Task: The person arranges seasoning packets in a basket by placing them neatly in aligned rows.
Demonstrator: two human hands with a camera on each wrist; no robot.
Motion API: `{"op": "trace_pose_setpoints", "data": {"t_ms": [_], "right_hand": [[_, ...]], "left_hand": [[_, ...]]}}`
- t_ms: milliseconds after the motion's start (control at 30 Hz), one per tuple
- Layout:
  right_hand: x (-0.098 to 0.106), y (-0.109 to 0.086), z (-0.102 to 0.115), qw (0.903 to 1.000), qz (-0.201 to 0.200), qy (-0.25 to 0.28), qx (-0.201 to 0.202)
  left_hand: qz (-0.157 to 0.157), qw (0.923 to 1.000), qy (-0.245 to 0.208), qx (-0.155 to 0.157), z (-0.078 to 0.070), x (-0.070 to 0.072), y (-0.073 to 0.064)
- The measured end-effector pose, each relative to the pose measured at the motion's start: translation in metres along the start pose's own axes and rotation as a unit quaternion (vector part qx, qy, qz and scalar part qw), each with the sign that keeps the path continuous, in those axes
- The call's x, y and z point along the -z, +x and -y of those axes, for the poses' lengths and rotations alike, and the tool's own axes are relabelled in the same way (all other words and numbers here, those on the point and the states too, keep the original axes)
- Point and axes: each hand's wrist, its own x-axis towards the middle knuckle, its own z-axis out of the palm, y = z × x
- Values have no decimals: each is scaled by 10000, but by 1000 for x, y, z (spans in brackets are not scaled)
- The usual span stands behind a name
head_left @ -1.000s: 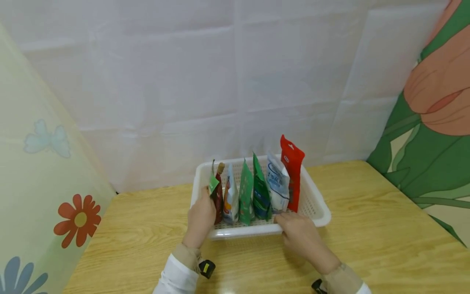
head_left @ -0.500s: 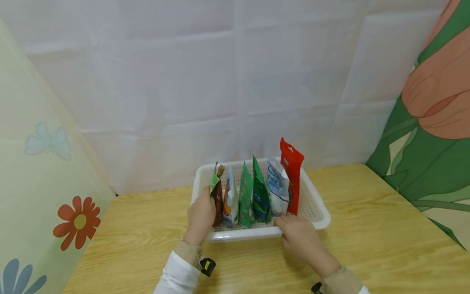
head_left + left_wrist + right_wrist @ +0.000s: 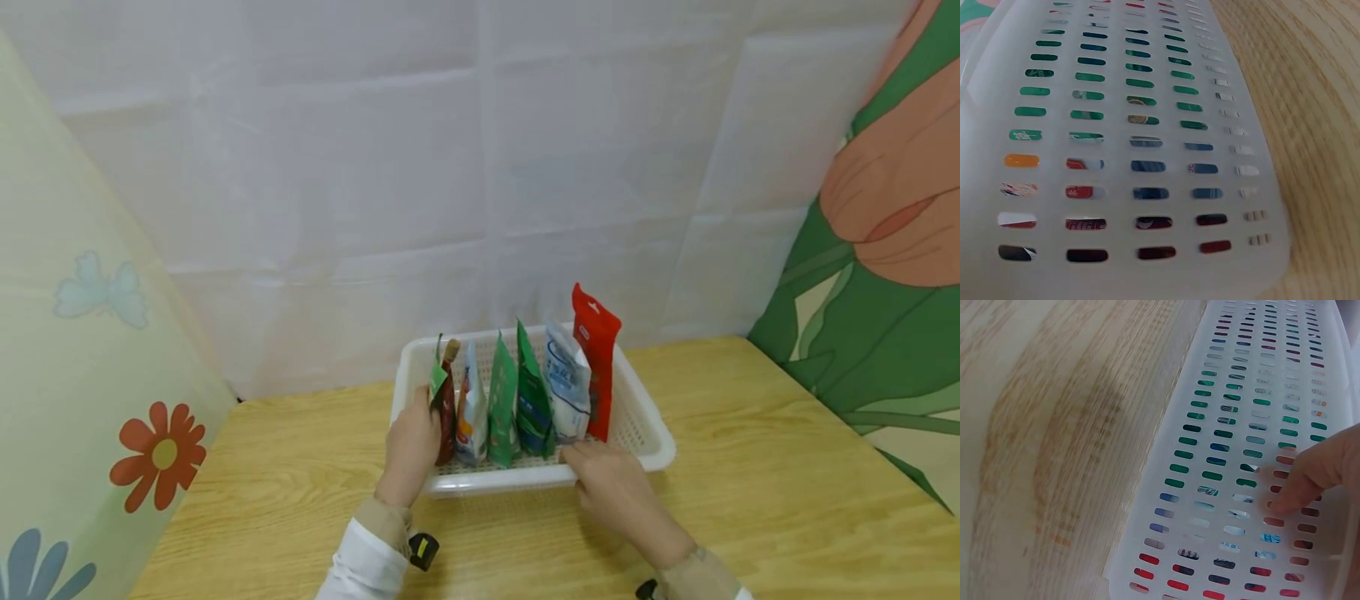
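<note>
A white perforated basket (image 3: pixel 501 477) stands on the table with a row of upright goods in it. At its left end my left hand (image 3: pixel 408 442) holds a thin, dark-edged packet with a green corner (image 3: pixel 438 378); the fingertips are hidden behind the packet. Right beside it leans a dark red bottle (image 3: pixel 447 417) with a cork-coloured top. My right hand (image 3: pixel 615 487) grips the front rim, and in the right wrist view its thumb (image 3: pixel 1300 487) presses the outer wall. The left wrist view has only the basket wall (image 3: pixel 1116 275) and table, no hand.
To the right of the bottle stand a white-orange pouch (image 3: pixel 471 421), two green pouches (image 3: pixel 502 408), a white-blue bag (image 3: pixel 567 383) and a tall red packet (image 3: pixel 595 350). A white sheet (image 3: pixel 337 208) hangs behind the wooden table (image 3: pixel 285 500).
The packet with the green corner has shifted and tilted slightly against the bottle in my left hand. My right hand keeps its place on the rim; the view has tipped up slightly.
</note>
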Motion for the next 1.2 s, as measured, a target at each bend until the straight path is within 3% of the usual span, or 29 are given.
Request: {"op": "trace_pose_setpoints", "data": {"t_ms": [300,633,1000,1200], "right_hand": [[-4,-1,-2,9991,-388,-40,165],[-5,0,-3,9994,-316,3,133],[-2,0,-2,9994,-312,23,139],[-2,0,-2,9995,-295,26,100]], "left_hand": [[-195,9997,82,-117,2,-3,-3],[-198,9996,166,-124,2,-5,-4],[82,9999,133,22,1,-1,-5],[232,9996,158,-59,-1,2,-5]]}}
